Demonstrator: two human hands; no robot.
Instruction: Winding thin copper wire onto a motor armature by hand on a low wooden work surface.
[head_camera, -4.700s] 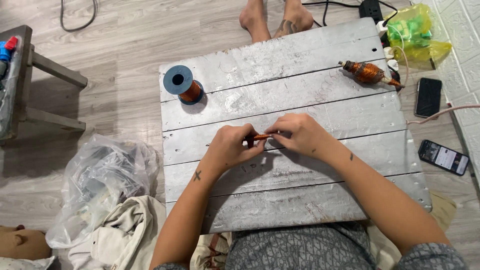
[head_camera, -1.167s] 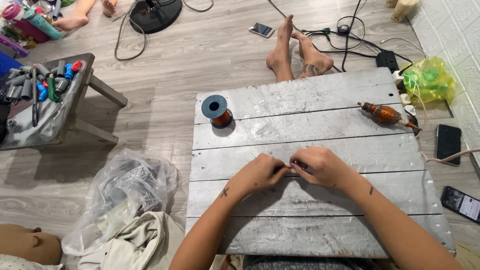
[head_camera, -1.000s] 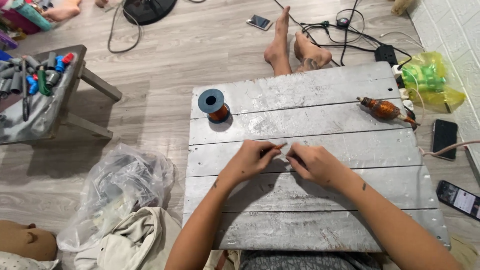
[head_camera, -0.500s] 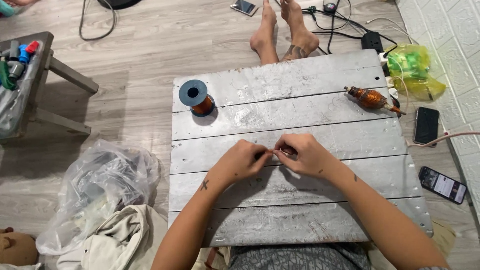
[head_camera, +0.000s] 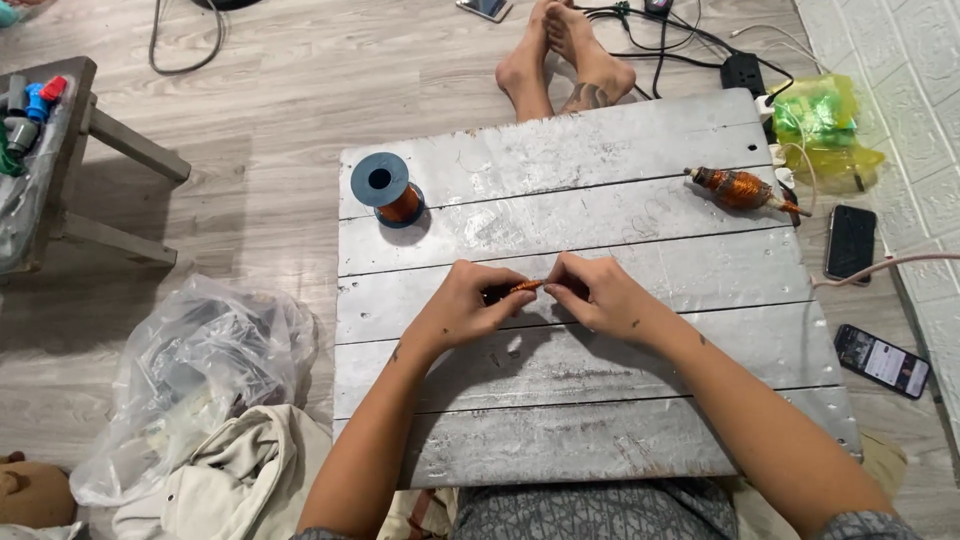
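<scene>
Currently, head view: one camera looks down on a grey plank board (head_camera: 600, 400) across the person's lap.
Left hand (head_camera: 465, 305): fingers curled shut, thumb and forefinger pinching the left end of a small copper-wound piece (head_camera: 525, 287).
Right hand (head_camera: 595, 295): fingertips closed on the right end of the same piece; both hands meet over the middle of the board.
Work piece location: held between the two hands, just above the third plank from the far edge; whether it touches the board cannot be told.
Step in hand: judged to be winding or twisting fine copper wire on the short piece.
Next move calls for: a steady pinch on both ends and small finger turns, judging by the grip.
Wire spool (head_camera: 385, 190): blue flanges, copper core, upright at the far left of the board, well apart from the hands.
Wound coil (head_camera: 740, 188): larger copper coil lying at the far right edge.
Surroundings: clear plastic bag (head_camera: 195, 370) on the floor at left; two phones (head_camera: 850, 240) at right; another person's bare feet (head_camera: 565, 55) beyond the board.
Obstructions: nothing lies between the hands and the spool.
</scene>
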